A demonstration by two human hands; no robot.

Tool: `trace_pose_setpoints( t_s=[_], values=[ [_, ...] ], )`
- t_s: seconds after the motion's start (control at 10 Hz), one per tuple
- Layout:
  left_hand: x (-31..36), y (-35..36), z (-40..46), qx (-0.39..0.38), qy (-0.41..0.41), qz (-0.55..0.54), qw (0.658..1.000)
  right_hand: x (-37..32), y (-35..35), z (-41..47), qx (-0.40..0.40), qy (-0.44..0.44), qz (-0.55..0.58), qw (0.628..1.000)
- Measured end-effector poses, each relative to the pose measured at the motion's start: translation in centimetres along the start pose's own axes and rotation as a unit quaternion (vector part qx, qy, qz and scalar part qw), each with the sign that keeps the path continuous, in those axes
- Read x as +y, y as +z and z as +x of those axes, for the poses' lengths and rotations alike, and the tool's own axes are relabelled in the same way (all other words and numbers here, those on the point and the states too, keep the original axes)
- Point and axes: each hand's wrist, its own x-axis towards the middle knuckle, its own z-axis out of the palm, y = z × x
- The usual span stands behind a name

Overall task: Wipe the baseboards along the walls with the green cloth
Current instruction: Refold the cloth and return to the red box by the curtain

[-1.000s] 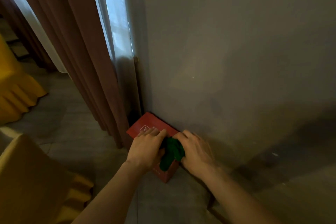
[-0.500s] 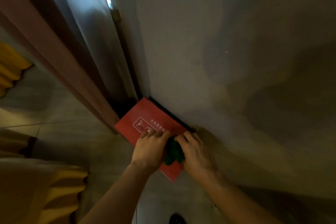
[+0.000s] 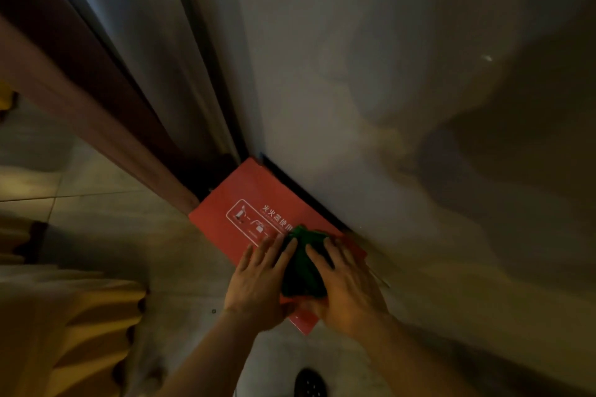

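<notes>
A bunched green cloth [image 3: 303,264] lies on top of a red box [image 3: 248,203] with white print that stands on the floor against the wall. My left hand [image 3: 258,284] and my right hand [image 3: 346,287] press on the cloth from either side, fingers spread over it. The dark baseboard [image 3: 300,190] runs along the foot of the grey wall just behind the box; its stretch to the right of the box is in shadow.
A brown curtain [image 3: 74,100] and a pale sheer hang at the left, reaching the tiled floor [image 3: 106,226]. A yellow chair cover [image 3: 64,329] fills the lower left. A dark shoe [image 3: 309,383] shows at the bottom edge.
The view has tipped further down and moved closer to the wall. Both hands stay on the cloth atop the red box, now spread flatter over it.
</notes>
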Motion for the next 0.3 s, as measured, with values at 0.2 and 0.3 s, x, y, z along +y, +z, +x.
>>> trace_pose_setpoints(
  t_s=[0.2,0.3],
  values=[
    [0.3,-1.6,-1.6,0.0,0.0,0.009,1.0,-0.2,-2.0,-2.3,0.025,-0.002,-0.016,1.0],
    [0.9,-3.5,-3.7,0.017,0.001,0.015,1.0,-1.0,-3.4,-4.9,0.044,0.008,-0.014,0.999]
  ],
)
